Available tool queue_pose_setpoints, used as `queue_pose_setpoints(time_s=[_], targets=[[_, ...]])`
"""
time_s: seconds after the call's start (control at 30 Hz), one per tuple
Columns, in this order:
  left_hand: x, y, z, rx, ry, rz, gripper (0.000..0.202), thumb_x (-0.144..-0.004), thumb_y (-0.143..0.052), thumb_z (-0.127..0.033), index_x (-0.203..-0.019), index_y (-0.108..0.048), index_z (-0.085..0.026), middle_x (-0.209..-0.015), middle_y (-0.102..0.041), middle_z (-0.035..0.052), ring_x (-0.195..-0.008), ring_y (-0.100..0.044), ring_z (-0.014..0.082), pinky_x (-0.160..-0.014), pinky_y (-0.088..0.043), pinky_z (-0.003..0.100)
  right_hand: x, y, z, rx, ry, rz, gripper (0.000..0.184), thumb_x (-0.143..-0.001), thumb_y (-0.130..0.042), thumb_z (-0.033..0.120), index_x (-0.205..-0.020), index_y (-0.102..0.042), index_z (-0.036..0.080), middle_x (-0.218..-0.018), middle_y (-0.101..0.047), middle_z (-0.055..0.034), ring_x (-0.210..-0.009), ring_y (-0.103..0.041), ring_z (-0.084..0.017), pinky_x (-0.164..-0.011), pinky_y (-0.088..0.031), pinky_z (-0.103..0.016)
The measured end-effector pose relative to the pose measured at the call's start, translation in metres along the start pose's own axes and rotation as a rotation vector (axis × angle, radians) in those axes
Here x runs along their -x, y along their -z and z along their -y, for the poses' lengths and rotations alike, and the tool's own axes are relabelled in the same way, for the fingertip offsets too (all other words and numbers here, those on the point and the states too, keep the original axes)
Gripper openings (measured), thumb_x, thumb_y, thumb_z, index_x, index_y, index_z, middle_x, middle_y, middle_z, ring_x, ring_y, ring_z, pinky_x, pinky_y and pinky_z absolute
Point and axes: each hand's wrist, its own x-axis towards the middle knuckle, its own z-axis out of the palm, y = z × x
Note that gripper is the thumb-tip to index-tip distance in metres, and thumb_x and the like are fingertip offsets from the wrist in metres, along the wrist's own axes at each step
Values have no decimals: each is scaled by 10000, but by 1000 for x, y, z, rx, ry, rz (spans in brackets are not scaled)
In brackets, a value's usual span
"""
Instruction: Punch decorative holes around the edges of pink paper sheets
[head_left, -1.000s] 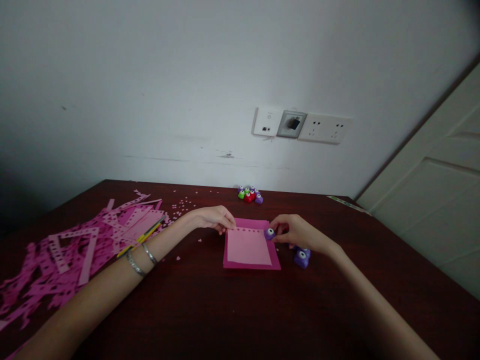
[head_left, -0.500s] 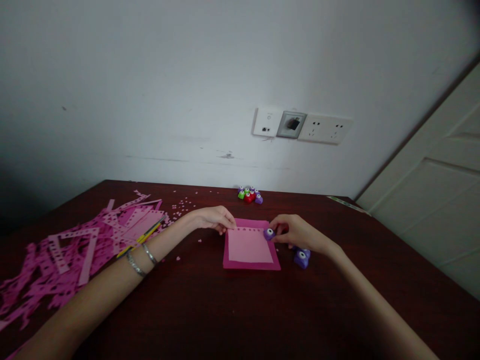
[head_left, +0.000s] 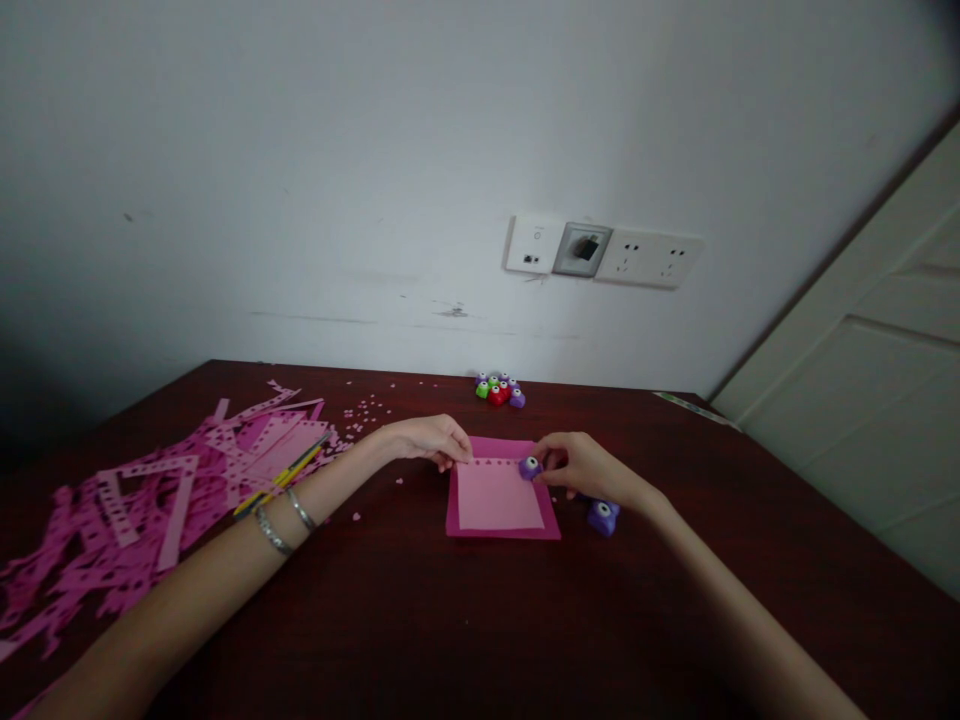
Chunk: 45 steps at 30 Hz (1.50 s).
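Observation:
A light pink sheet of paper (head_left: pixel 499 502) with a row of small dark punched shapes along its top lies over darker pink paper (head_left: pixel 504 446). My left hand (head_left: pixel 436 440) pinches the light sheet at its upper left corner. In the fingers of my right hand (head_left: pixel 577 462) is a small purple craft punch (head_left: pixel 530 468) with a round white-and-black top, at the sheet's upper right edge. Beside that hand, on the table, sits another purple punch (head_left: pixel 603 516).
Pink paper scraps (head_left: pixel 150 500) are heaped on the left, with a yellow pen-like tool (head_left: pixel 289 472) across them. Tiny cut-out bits (head_left: pixel 365 410) are scattered nearby. Several coloured punches (head_left: pixel 498 390) stand at the table's back, by the wall. A thin strip (head_left: pixel 699 409) lies far right.
My right hand and the purple punch have shifted slightly left along the sheet's top edge. My left hand keeps its pinch on the corner.

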Motion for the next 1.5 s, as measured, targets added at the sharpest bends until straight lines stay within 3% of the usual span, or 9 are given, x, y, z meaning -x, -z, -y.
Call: queue_pose_setpoints(time_s=[0.27, 0.43, 0.57, 0.7, 0.8, 0.97, 1.13, 1.33, 1.5], targets=[[-7, -5, 8, -137, 3, -63, 270, -610, -689, -380, -726, -643, -141, -538, -562, -24, -486, -505, 74, -497, -400, 232, -8, -12, -10, 58, -23, -11, 215, -700, -663, 234, -896, -655, 145, -747, -612, -19, -455, -527, -63, -380, -482, -182], [-6, -17, 0, -415, 18, -147, 289, -664, -635, -435, -682, -619, -146, -520, -535, -24, -491, -497, 92, -515, -391, 243, -8, -15, -11, 85, -4, 17, 190, -709, -660, 219, -885, -652, 146, -709, -631, -14, -446, -535, -65, -373, -459, -159], [-4, -32, -5, -752, -71, -346, 350, -615, -683, -486, -678, -584, -156, -653, -563, 32, -637, -523, 163, -600, -392, 290, -7, -15, -8, 70, -19, 23, 195, -708, -657, 209, -889, -642, 136, -719, -632, -25, -444, -532, -68, -372, -462, -171], [-5, -43, -3, -906, -92, -493, 522, -502, -759, -505, -835, -576, -147, -838, -533, 105, -814, -501, 260, -667, -396, 338, -5, -13, -6, 53, -51, 35, 270, -682, -673, 195, -941, -631, 133, -754, -636, -35, -456, -531, -68, -384, -485, -183], [-7, -44, 1, -901, -107, -441, 508, -519, -757, -484, -850, -565, -150, -855, -515, 96, -796, -491, 241, -658, -389, 324, -4, -11, -6, 47, -61, 61, 298, -684, -657, 174, -980, -637, 141, -783, -636, -38, -486, -548, -73, -399, -503, -183], [-7, -41, 0, -823, -175, -258, 228, -661, -674, -362, -698, -553, -173, -689, -521, 16, -623, -457, 139, -615, -358, 278, -5, -10, -9, 45, -35, 62, 232, -714, -606, 154, -937, -660, 128, -729, -621, -31, -510, -569, -87, -408, -513, -182], [-4, -44, -8, -807, -111, -127, 132, -722, -619, -262, -764, -571, -146, -709, -566, 17, -604, -471, 113, -564, -344, 244, -7, -13, -14, 40, -41, 59, 221, -719, -603, 161, -933, -645, 125, -764, -646, -41, -493, -570, -86, -407, -514, -194], [3, -46, -18, -869, -136, -110, 108, -735, -599, -239, -763, -578, -137, -709, -570, 9, -606, -480, 99, -535, -335, 217, -6, -12, -12, 18, -38, 68, 250, -709, -616, 173, -955, -642, 131, -772, -640, -40, -517, -574, -92, -414, -528, -202], [2, -43, -23, -804, -188, -223, 184, -768, -547, -292, -677, -585, -136, -626, -556, -14, -563, -470, 78, -536, -328, 211, -2, -1, -7, -70, -93, 67, 342, -717, -653, 386, -926, -623, 117, -821, -654, -79, -585, -609, -131, -383, -520, -198]])
